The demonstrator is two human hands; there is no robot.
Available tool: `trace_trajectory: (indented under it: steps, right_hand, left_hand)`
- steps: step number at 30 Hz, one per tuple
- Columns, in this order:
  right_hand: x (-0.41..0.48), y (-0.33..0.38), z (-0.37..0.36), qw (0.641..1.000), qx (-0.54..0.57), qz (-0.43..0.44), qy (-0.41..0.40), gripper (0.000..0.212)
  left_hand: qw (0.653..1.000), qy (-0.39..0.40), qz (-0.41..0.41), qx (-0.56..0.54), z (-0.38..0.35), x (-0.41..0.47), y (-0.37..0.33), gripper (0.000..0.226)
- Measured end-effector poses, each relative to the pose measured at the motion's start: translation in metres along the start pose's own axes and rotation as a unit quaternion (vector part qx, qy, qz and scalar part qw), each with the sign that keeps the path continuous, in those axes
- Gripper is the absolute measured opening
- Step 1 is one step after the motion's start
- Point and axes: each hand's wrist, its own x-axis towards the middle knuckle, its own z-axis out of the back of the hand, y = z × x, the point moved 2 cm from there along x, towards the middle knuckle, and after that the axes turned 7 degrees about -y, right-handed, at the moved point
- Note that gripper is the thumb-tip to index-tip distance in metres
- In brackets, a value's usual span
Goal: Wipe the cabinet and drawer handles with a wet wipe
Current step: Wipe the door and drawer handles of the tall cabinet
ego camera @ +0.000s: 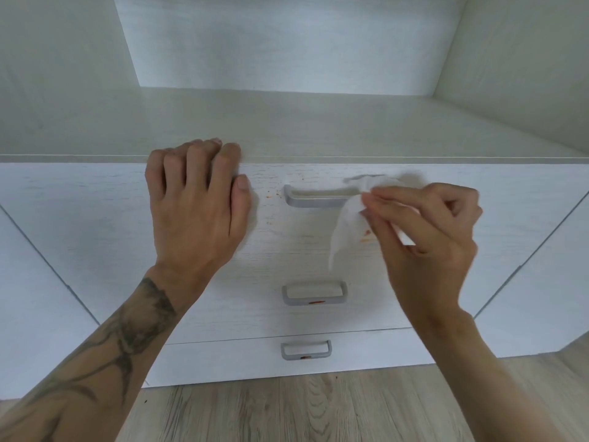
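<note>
Three grey metal handles sit one below another on white drawer fronts. My right hand pinches a white wet wipe against the right end of the top handle; the wipe carries orange stains and hangs down. My left hand rests on the top edge of the top drawer front, fingers curled over it, left of the handle. The middle handle and the bottom handle each show an orange smear on the lower bar. Small orange specks dot the drawer front near the top handle.
Above the drawers runs a pale shelf inside an open white cabinet with side walls. White cabinet doors flank the drawers on both sides. Wood-look flooring lies below.
</note>
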Motion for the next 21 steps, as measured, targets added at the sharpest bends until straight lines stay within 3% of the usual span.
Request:
trace_trajectory:
  steps: [6, 12, 21]
  right_hand:
    - [-0.002, -0.015, 0.011, 0.992, 0.004, -0.128, 0.013, 0.009]
    - [-0.001, 0.003, 0.0, 0.983, 0.053, -0.163, 0.068, 0.021]
    - [0.002, 0.007, 0.003, 0.97, 0.097, -0.223, 0.009, 0.018]
  left_hand:
    - [1.0, -0.005, 0.001, 0.004, 0.0, 0.0, 0.0, 0.037]
    - [1.0, -0.01, 0.002, 0.006, 0.0, 0.0, -0.001, 0.035]
    - [1.0, -0.007, 0.007, 0.001, 0.001, -0.001, -0.002, 0.034]
